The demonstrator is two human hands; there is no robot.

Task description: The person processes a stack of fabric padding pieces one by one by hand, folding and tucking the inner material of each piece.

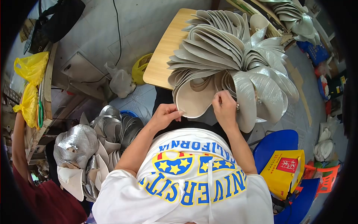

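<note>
The pale wooden table [162, 59] carries overlapping, fanned-out stacks of curved sheet pieces [214, 48], beige-grey and silvery.

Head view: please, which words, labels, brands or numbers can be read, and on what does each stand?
"CALIFORNIA": white short-sleeved shirt, upside down.
"UNIVERSITY": same shirt, upside down.
Red letters there: too folded to read.
Yellow box-shaped package, red panel: Chinese characters, too blurred to read surely.
Blue shiny bag, upper right: marks too small.
</note>
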